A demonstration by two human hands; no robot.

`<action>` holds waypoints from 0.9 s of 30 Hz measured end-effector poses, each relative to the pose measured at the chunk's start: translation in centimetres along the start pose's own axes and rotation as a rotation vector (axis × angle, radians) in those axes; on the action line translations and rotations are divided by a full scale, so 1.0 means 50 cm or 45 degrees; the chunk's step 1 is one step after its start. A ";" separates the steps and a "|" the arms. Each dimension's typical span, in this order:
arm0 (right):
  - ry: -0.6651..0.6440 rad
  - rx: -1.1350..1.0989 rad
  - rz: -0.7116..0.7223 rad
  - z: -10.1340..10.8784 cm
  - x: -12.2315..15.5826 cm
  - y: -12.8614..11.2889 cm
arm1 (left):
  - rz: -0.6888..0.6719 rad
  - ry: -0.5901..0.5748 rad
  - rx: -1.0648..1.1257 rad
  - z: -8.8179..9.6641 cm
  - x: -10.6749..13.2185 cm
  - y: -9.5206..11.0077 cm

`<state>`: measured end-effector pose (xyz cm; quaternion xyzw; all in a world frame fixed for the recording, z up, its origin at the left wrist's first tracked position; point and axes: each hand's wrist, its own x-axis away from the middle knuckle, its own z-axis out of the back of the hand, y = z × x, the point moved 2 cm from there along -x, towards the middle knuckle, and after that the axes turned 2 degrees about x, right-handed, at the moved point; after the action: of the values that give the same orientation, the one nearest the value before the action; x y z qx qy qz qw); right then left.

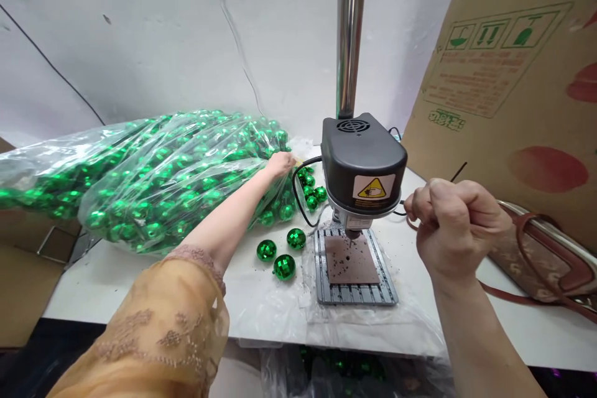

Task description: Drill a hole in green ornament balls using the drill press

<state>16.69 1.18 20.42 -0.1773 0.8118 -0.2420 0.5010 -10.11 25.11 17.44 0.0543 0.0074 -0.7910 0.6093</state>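
Note:
My left hand (280,165) reaches to the mouth of a clear plastic bag (153,174) full of shiny green faceted balls, fingers curled down among the balls there; what they hold is hidden. My right hand (454,224) is closed in a fist around the thin black lever (459,172) of a small black bench drill (362,165). The drill bit stands over a brown plate (351,261) on the grey slotted base (387,292). Three loose green balls (284,266) lie on the white table, left of the base.
A steel column (349,43) rises behind the drill head. A large cardboard box (517,74) leans at the right, with a brown handbag (545,261) below it. A black cable (298,199) loops beside the drill. Clear plastic sheet covers the table's front edge (280,323).

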 end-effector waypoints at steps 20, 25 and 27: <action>0.053 -0.004 0.018 0.003 -0.002 0.001 | 0.284 -0.013 0.003 -0.030 0.025 -0.012; 0.070 -0.024 -0.002 -0.003 -0.004 0.000 | 0.202 0.088 -0.129 -0.026 0.071 0.036; 0.084 -0.024 -0.011 -0.004 -0.004 0.000 | 0.063 0.199 -0.178 -0.023 0.108 0.052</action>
<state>16.61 1.33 20.62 -0.1773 0.8295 -0.2420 0.4711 -8.89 19.36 15.95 0.0733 0.1088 -0.7666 0.6285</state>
